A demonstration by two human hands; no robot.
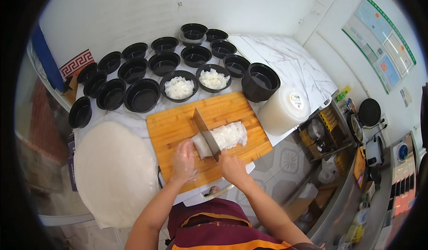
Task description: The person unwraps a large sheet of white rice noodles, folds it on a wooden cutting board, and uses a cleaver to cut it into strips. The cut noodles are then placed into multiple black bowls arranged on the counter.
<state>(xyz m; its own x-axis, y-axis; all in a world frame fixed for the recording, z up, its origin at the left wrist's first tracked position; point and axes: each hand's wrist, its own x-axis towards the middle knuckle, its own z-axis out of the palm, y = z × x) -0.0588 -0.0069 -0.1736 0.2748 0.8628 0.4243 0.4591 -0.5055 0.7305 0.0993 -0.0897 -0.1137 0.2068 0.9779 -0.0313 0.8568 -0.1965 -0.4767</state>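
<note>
My right hand (231,169) grips the handle of a broad cleaver (208,134), whose blade stands upright across a folded roll of white noodle sheet (202,145). My left hand (184,161), in a thin clear glove, rests against the roll's left end. Right of the blade lie cut white strips (230,134) on the wooden cutting board (174,123). Behind the board, two black plastic bowls hold cut noodles (179,88), (214,79). A large round stack of white sheets (113,173) lies to the left.
Several black bowls (142,95) cover the back and left of the marble-patterned table (291,66). A taller stack of black bowls (260,82) and a stack of translucent round lids (284,111) stand at the board's right. Shelves with egg trays (328,119) are farther right.
</note>
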